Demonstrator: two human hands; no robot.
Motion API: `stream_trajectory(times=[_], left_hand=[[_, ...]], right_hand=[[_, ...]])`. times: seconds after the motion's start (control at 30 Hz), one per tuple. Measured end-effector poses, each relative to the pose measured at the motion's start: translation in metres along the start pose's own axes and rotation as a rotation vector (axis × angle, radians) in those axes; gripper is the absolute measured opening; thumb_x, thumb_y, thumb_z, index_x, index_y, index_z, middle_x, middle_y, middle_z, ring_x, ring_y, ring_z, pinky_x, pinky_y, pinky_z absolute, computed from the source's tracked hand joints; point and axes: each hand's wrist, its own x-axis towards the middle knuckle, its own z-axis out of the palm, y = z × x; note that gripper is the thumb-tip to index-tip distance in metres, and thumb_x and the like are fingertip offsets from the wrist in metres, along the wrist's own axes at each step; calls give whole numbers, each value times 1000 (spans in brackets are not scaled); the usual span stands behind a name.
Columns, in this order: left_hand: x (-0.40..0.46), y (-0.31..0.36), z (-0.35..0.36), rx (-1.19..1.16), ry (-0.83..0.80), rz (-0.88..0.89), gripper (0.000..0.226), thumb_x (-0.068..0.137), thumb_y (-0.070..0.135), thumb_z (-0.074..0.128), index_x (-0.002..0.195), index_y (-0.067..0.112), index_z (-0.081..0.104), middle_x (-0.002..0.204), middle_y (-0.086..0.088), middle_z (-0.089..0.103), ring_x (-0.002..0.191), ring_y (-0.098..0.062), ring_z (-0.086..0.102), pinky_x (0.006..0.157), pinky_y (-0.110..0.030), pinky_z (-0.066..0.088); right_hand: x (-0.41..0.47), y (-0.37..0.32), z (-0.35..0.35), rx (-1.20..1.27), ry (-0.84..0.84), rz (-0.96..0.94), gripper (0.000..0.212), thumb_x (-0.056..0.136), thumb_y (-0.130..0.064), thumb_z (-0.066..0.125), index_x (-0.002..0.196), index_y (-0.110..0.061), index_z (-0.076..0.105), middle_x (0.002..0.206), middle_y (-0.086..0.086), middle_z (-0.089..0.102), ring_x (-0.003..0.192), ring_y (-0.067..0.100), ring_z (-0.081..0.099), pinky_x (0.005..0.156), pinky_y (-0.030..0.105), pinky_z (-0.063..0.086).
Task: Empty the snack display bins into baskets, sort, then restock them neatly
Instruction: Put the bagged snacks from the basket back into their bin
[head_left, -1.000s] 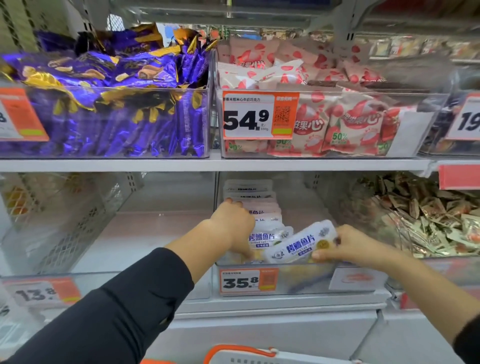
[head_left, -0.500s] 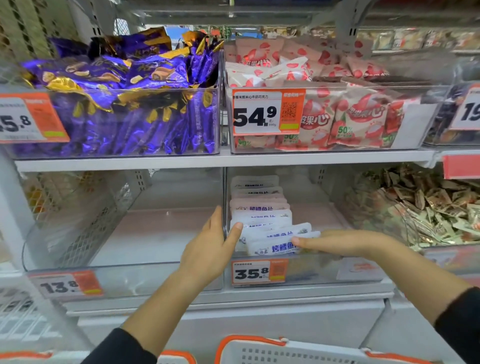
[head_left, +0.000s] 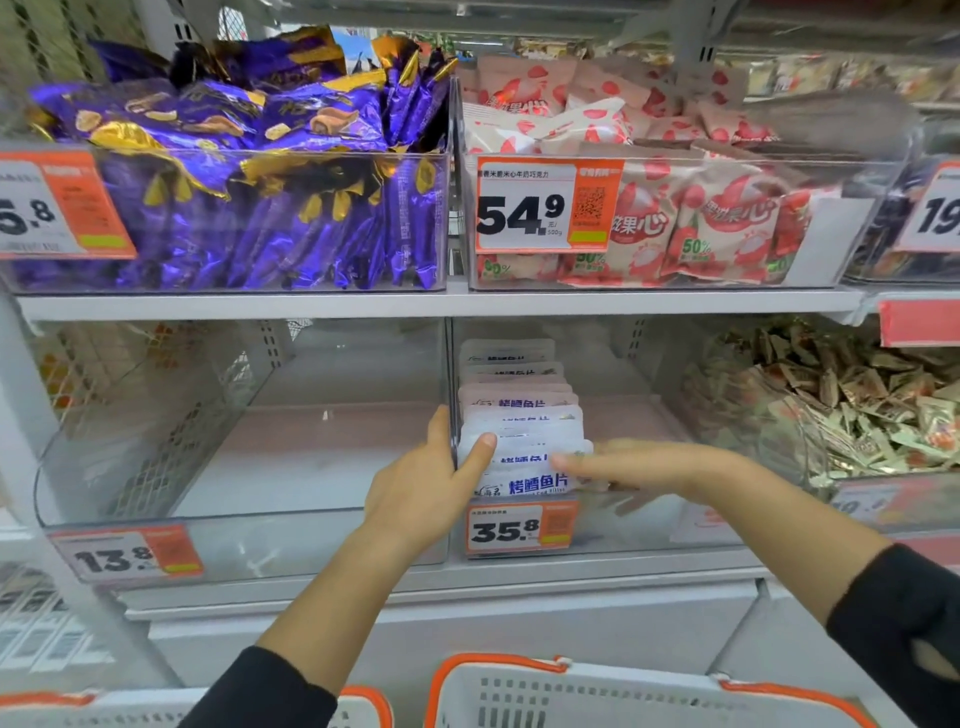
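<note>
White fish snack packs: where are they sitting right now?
In the head view, the white fish snack packs stand in a row along the left wall of the clear lower-shelf bin with the 35.8 price tag, between both hands, left of the loose brown snacks.

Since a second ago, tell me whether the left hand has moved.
Yes. The left hand pulled out of the 35.8 bin and now straddles its left wall, thumb on the white packets.

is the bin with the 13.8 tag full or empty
Empty: through the clear bin only its bare floor shows, no packets.
</note>
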Motion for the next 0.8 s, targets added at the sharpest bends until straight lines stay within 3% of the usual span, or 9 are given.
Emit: stream_trajectory(times=[0.07,0.1,0.17,0.27,0.37,0.47,0.5,0.6,0.8], left_hand=[[-1,0,-1,-20,-13,4,75,93,68,23,155,27,7,118,-2,65,113,-29,57,84,-33,43],[-2,0,-2,-25,-14,8,75,93,68,23,155,27,7,117,-1,66,112,-29,57,84,-33,43],[-3,1,-2,-29,-7,21,75,93,68,23,154,28,8,117,0,66,112,-29,58,83,-33,42],[-2,0,-2,-28,-2,33,75,92,69,23,154,29,8,115,1,66,110,-27,58,81,-32,43],[0,-2,0,-26,-3,35,75,91,71,22,154,32,8,113,3,66,108,-26,59,78,-32,42],[1,-4,1,-18,-5,46,74,91,70,21,153,33,7,114,2,66,108,-26,59,82,-34,45],[1,-5,2,-10,1,46,73,92,69,20,154,33,7,114,2,66,108,-26,59,82,-34,45],[3,-6,3,17,5,50,69,96,63,19,154,30,4,115,1,64,109,-26,58,81,-33,42],[5,-8,5,40,-12,83,66,98,59,15,154,28,0,97,7,55,104,-23,57,77,-32,41]], right_hand=[[8,0,-10,199,48,33,88,71,-87,39,139,-31,45,137,-2,52,118,22,56,91,34,51],[17,0,-16,307,125,52,97,73,-86,37,146,-22,36,141,7,49,119,26,54,87,34,50],[37,-2,-23,479,319,92,93,84,-77,36,150,-13,26,141,18,46,117,32,53,88,39,47],[69,-16,-17,721,380,136,86,90,-71,33,148,-8,31,130,19,53,117,35,53,95,44,45],[84,-31,-4,695,402,109,72,97,-62,26,139,-7,43,133,17,56,121,33,55,97,41,44],[92,-24,-8,783,252,65,69,93,-67,30,121,-10,60,104,16,72,90,30,70,78,41,55],[94,-21,-12,809,232,66,69,93,-68,31,114,-11,63,99,15,73,87,30,71,76,41,55],[110,-20,-25,804,287,90,85,80,-79,43,133,-14,57,130,15,60,121,40,55,103,56,43],[126,-41,-32,664,294,-7,64,74,-66,69,116,-18,64,108,12,72,98,30,70,95,46,52]])
